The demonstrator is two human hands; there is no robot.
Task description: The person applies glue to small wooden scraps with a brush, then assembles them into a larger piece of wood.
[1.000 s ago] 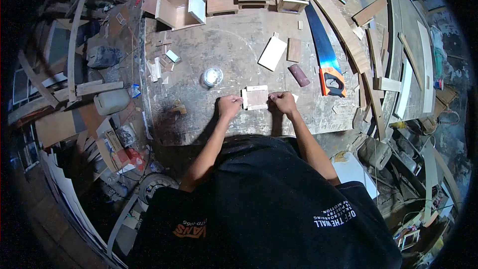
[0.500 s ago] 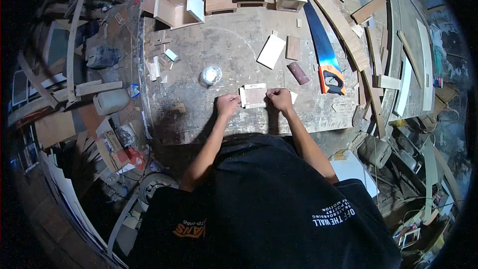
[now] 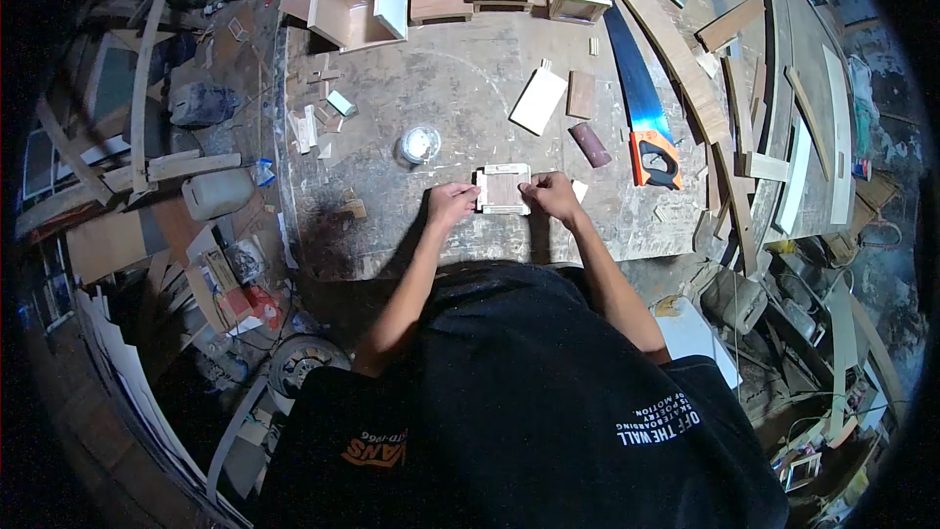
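Near round clear jar [image 3: 418,144], small pale wooden box frame [image 3: 504,188] pinched endwise by left hand [image 3: 450,204] and right hand [image 3: 554,196]; sides seemingly joined, pressing unfinished

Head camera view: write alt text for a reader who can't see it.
Seen from above, a person's left hand and right hand grip a small wooden box by its sides on a dusty workbench. A handsaw with an orange handle lies to its right, a small round container to its left, wood offcuts all around.
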